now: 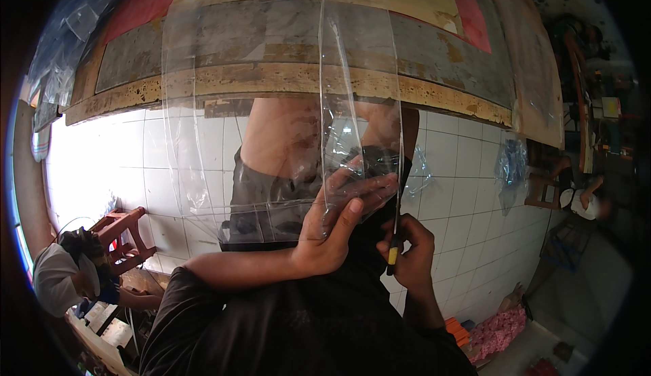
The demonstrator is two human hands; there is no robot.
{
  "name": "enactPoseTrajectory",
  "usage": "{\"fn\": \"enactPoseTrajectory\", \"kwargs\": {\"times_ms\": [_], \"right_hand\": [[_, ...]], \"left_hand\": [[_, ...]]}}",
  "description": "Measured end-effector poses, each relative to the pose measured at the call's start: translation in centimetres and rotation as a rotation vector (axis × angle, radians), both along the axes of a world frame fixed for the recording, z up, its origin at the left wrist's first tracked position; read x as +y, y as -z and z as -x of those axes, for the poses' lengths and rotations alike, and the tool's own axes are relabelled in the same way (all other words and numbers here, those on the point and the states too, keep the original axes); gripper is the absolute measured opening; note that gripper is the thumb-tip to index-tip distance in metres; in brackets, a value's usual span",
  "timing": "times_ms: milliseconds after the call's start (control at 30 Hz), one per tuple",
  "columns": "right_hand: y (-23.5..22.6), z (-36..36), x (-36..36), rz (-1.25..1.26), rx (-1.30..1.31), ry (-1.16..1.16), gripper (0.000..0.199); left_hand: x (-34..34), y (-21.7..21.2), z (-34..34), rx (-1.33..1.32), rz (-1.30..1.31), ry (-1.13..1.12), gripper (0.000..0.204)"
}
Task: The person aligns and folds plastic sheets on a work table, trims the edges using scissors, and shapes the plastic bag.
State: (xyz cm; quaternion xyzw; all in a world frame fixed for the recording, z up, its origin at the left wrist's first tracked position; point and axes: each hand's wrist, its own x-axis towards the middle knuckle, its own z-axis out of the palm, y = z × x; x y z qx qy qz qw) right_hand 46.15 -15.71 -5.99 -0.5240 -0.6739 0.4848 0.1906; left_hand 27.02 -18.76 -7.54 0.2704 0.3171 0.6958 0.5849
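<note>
- Nearest, the person's black shirt (291,328) fills the lower middle; dark shorts and bare legs lie beyond it, partly seen through clear film.
- The left hand (329,233) reaches in from the left to the lower right part of a clear plastic sheet (342,91), its fingers extended and seen through the film, its thumb apparently on the near side; I cannot tell how firmly it grips.
- The right hand (419,244), apart from the left and just to its right, is closed around a slim dark tool (392,257) with a yellow band; the tool points up along the sheet's right edge, and whether it touches the film is unclear.
- The sheet drapes from the surface (468,74) down over the lap, creased and shiny, with a long folded strip on its right side.
- Under and past the legs spreads a white tiled floor (458,200).
- The surface is worn and grey with a scuffed wooden front edge; yellow and red pieces lie toward its far side.
- At the left stand a reddish-brown stool (132,247) and, close by, another person (57,278) in pale clothing.
- At the lower right sit a pink heap (498,332) and an orange stack (457,332).
- Farther right, a person in a white top (584,206) appears small and blurred.
</note>
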Motion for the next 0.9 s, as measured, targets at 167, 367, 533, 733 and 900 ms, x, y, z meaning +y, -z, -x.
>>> {"fn": "enactPoseTrajectory", "kwargs": {"times_ms": [167, 367, 533, 733, 900], "right_hand": [[0.5, -0.1, -0.8, 0.280, 0.266, 0.049, 0.039], [-0.5, 0.5, -0.7, 0.390, 0.371, 0.061, 0.048], [-0.4, 0.3, -0.6, 0.380, 0.381, 0.048, 0.049], [-0.4, 0.1, -0.6, 0.362, 0.362, 0.028, 0.047], [-0.1, -0.2, -0.9, 0.361, 0.361, 0.030, 0.038]], "left_hand": [[0.2, 0.0, -0.1, 0.006, -0.052, -0.016, 0.053], [-0.1, 0.6, -0.1, -0.066, -0.078, 0.004, 0.054], [-0.1, 0.1, 0.1, -0.103, -0.042, 0.023, 0.053], [-0.1, -0.1, 0.1, -0.107, -0.033, 0.035, 0.052], [-0.1, 0.1, -0.1, -0.141, -0.040, 0.026, 0.052]]}}
